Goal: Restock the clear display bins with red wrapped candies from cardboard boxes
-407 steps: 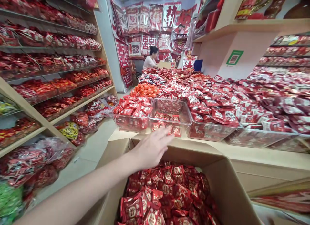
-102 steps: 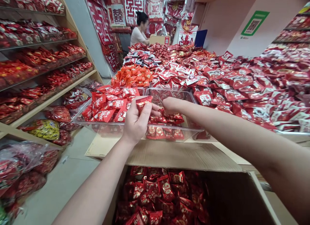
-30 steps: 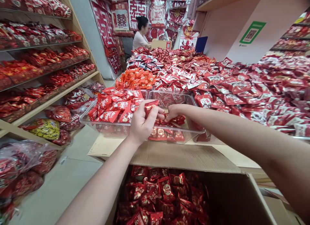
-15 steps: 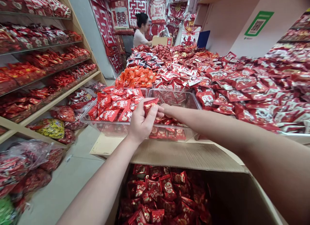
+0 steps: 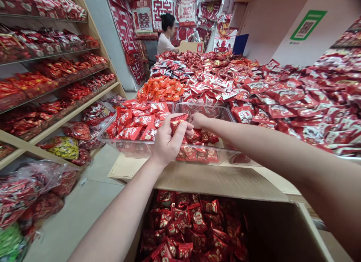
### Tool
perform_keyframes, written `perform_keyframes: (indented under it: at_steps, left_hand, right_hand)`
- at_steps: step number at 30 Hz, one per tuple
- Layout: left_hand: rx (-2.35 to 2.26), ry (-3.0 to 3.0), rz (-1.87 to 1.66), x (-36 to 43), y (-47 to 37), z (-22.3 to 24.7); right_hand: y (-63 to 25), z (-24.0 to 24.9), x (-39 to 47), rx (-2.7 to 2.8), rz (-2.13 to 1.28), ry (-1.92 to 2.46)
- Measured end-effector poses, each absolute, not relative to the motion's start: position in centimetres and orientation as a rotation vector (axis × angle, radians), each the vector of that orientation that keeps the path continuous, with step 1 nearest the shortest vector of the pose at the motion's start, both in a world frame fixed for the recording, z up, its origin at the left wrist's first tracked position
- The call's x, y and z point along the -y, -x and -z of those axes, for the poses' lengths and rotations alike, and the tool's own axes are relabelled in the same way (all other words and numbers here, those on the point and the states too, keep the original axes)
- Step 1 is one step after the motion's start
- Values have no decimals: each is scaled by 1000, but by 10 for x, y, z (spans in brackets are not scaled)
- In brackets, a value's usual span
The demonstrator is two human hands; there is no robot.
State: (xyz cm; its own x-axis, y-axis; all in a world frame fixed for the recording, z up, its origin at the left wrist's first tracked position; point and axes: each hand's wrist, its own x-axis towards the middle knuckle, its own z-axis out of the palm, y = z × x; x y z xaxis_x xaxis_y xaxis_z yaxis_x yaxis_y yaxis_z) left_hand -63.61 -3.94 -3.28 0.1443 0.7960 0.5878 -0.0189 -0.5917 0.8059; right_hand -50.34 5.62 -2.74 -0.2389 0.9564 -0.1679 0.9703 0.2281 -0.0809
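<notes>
My left hand (image 5: 170, 138) holds a red wrapped candy (image 5: 178, 121) between thumb and fingers, above the front of the clear plastic bins. Just to its right, my right hand (image 5: 198, 121) is closed over the right-hand bin (image 5: 225, 147); what its fingers hold, if anything, is too small to make out. That bin has several dark red packets (image 5: 197, 155) at its bottom. The left-hand bin (image 5: 135, 146) is heaped with red packets with white lettering (image 5: 141, 121). Below my hands stands an open cardboard box (image 5: 225, 181) with many red wrapped candies (image 5: 197, 218) inside.
Piles of red and white packets (image 5: 282, 93) cover the display behind and to the right. Shelves of packets (image 5: 56, 91) stand at the left, with filled plastic bags (image 5: 36, 190) on the floor. A person (image 5: 166, 36) sits at the back beside a carton (image 5: 191, 46).
My right hand has drawn slightly away from my left hand, to the right, showing more of the right-hand bin. My left hand still holds the candy. The whole view has shifted a little.
</notes>
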Motion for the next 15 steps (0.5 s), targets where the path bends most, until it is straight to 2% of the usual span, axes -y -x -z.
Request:
perform_keyframes:
  at_steps: [4,7,10,12,15]
  left_hand:
    - [-777,-1711,-1534,37,638,32]
    - [-815,-1609,-1539,33,637,29]
    - [-850,-1433,-1537,30,627,19]
    - [-797,-1306,-1475,29,615,8]
    - [-664,-1154,-1304,26,601,-9]
  right_hand:
    - [483,22,-69,-2440,433,-2118]
    - [468,5,-52,-2682,936,-2363]
    - [474,-20,-22,-3023,1357,-2307]
    - [489,-35,-5,-3229,1397,-2165]
    - [511,-47,8,-3430,1232,-2164]
